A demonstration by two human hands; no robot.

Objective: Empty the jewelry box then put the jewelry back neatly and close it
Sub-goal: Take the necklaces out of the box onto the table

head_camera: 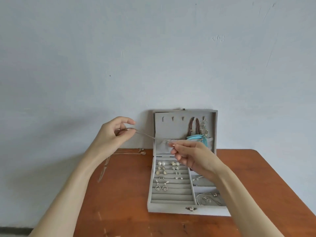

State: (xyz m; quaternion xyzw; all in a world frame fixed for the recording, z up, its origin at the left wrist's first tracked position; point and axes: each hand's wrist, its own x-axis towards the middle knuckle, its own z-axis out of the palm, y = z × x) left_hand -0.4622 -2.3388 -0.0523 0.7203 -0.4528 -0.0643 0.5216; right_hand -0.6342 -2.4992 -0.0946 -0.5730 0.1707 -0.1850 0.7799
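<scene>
Between the two raised hands a thin chain (150,136) is pulled straight in front of the open jewelry box (186,209), likely to keep it untangled for one of three free slots in the lid (184,127). Left hand (111,135) and right hand (189,156) each pinch one end. Two more chains (119,155) lie on the table (123,202); two strands hang in the lid.

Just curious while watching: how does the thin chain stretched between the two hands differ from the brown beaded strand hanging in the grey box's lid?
The thin pale chain is pulled taut and near-level in the air; the brown beaded strand hangs straight down from a lid hook. The chain is fine; the strand is chunky and dark. Both are jewelry.
</scene>
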